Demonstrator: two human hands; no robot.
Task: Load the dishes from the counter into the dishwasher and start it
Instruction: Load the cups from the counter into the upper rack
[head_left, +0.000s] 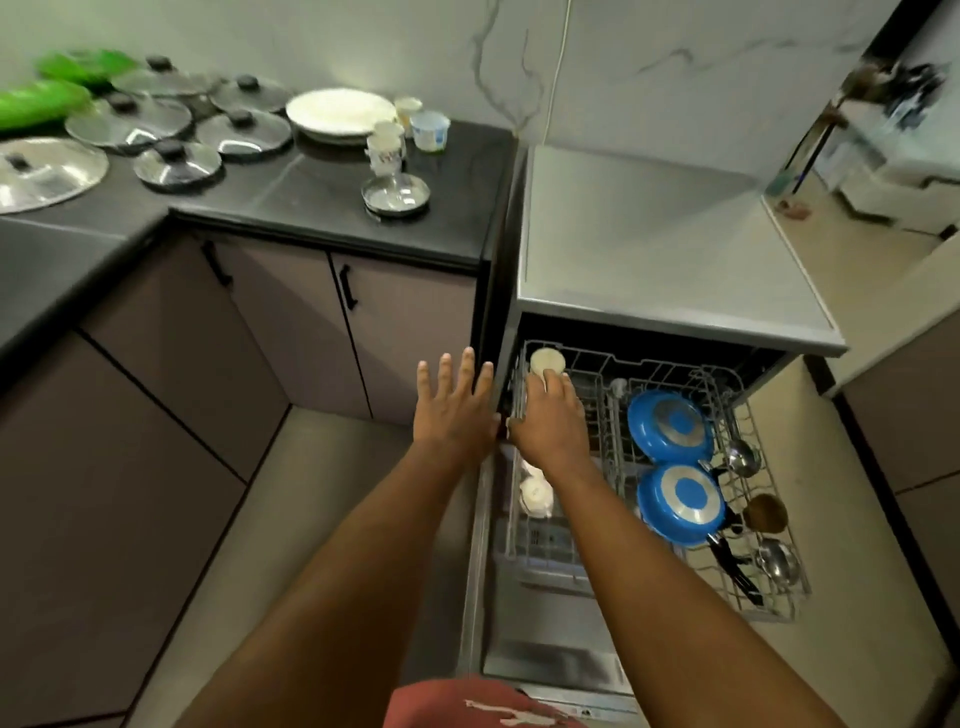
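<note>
Right hand on cream cup, far-left corner of upper rack.
Fingers curled over the cup, inside the pulled-out rack of the dishwasher. Left hand flat, fingers spread, holding nothing, just left of rack. Two blue pans and ladles on rack's right side. Plates, cups, lids on counter, far left.

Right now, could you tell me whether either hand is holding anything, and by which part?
The right hand grips a cream cup by its side wall, base up, over the rack. The left hand holds nothing.
</note>
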